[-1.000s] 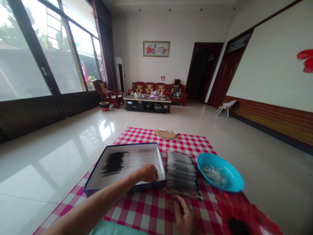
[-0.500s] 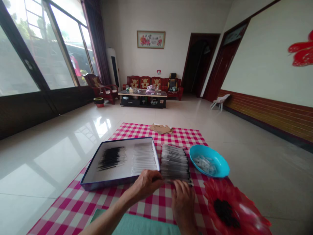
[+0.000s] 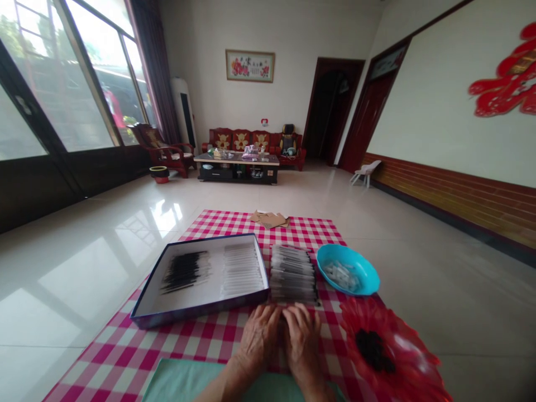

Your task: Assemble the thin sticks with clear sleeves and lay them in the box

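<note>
While facing a room with a red wooden sofa (image 3: pixel 247 140) against the far wall, look down on a bench (image 3: pixel 205 346) covered with pink-and-white checked cloth. See a green cloth (image 3: pixel 180 377) along the near edge, partly under the forearms. To the left, find a shallow box (image 3: pixel 184 300) with a dark blue outside and a white inside. At the near right, see a glossy red flower-shaped dish (image 3: pixel 408 343) with a dark heap (image 3: pixel 372 350) in the middle, too blurred to name. Beyond the dish, find a bright blue oval bowl (image 3: pixel 368 276). Between box and bowl, just beside the box's right wall, see a row of pen-like sticks (image 3: pixel 293 273), mostly clear with dark ends toward the bowl. At the near end of the row, find the left hand (image 3: pixel 259 333) and the right hand (image 3: pixel 300 334), close together, backs upward. Inside the box, make out black sticks (image 3: pixel 184 271) on the left and clear tubes (image 3: pixel 242 271) on the right. In the bowl, see small translucent pieces (image 3: pixel 341 274). See the fingers (image 3: pixel 295 314) of both hands bent, tips nearly meeting; cannot tell of anything pinched between them, nor of any touch on the nearest stick.
</note>
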A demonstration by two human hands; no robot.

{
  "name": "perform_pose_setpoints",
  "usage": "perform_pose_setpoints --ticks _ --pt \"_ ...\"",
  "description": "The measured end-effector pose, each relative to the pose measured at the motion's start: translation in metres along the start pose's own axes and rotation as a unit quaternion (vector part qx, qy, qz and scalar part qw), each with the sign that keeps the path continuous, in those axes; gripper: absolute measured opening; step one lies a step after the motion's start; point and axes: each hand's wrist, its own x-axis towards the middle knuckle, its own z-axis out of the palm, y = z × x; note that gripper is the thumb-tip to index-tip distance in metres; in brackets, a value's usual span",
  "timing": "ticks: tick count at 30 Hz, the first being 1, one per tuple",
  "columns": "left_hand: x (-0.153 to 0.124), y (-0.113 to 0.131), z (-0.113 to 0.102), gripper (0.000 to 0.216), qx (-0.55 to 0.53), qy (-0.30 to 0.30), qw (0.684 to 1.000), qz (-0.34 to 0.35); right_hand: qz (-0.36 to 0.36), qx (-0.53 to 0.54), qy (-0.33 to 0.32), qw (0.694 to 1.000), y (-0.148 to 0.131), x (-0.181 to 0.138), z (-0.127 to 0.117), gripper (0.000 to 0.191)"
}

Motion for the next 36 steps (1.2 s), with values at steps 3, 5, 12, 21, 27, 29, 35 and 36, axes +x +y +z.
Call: perform_pose_setpoints --ticks 3,5,12,21,27,29,35,36 --pt "-0.01 -0.012 0.013 0.028 0.014 0.032 0.999 0.003 -0.008 0.054 0.052 0.997 -0.003 0.003 0.0 0.024" --pt "-0.016 -0.02 0.017 0.027 0.019 0.066 0.998 0.011 0.032 0.099 0.117 0.988 -0.001 0.004 -0.001 0.032" --pt "-0.027 -0.026 0.012 0.029 0.026 0.147 0.988 0.044 0.235 0.259 0.115 0.93 0.025 0.0 -0.005 0.041" --pt "-0.026 -0.03 0.016 0.021 -0.032 0.098 0.995 -0.003 0.316 0.362 0.093 0.872 0.026 -0.004 -0.006 0.047" --pt "-0.028 -0.03 0.017 0.021 -0.032 0.116 0.993 -0.002 0.314 0.372 0.1 0.868 0.028 -0.008 -0.003 0.045" --pt "-0.028 -0.029 0.016 0.023 -0.027 0.134 0.991 0.003 0.303 0.362 0.105 0.875 0.029 -0.008 -0.003 0.046" --pt "-0.026 -0.026 0.014 0.024 -0.021 0.143 0.99 0.0 0.264 0.312 0.124 0.904 0.028 -0.006 -0.001 0.045" --pt "-0.026 -0.026 0.014 0.023 -0.024 0.136 0.99 0.002 0.26 0.304 0.122 0.908 0.028 -0.006 -0.001 0.045"
